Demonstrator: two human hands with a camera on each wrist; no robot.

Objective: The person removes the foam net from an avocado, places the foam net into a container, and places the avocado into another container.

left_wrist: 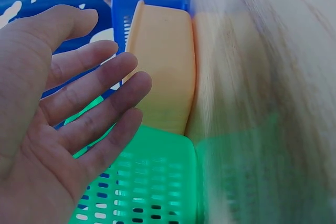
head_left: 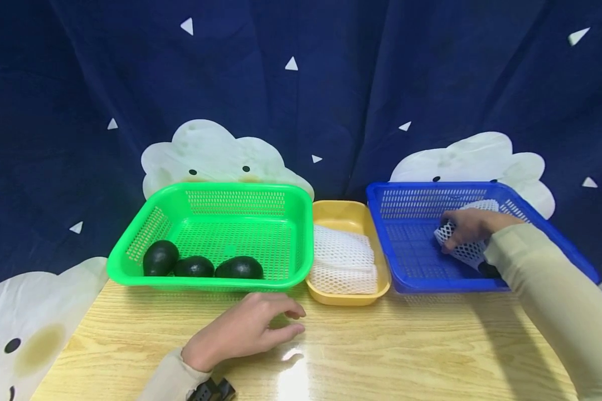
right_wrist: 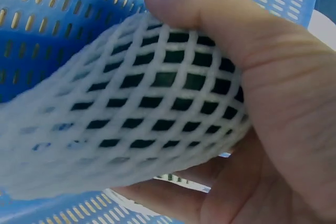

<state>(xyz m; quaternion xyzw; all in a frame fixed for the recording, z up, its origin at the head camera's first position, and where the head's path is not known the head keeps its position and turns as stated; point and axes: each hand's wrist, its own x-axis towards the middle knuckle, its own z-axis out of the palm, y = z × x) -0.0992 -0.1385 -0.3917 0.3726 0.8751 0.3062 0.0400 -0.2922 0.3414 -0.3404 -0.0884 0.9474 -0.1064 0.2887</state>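
Inside the blue basket, my right hand grips an avocado in a white foam net. The dark fruit shows through the mesh, thumb on one side and fingers beneath it in the right wrist view. Part of another white net shows behind this hand, and a dark avocado end pokes out near the sleeve. My left hand hovers over the table before the green basket, fingers relaxed and apart, holding nothing. Its palm and spread fingers show in the left wrist view.
Three dark avocados lie along the front of the green basket. Between the baskets stands a yellow tray with stacked white foam nets. A dark blue curtain with cloud shapes hangs behind the wooden table.
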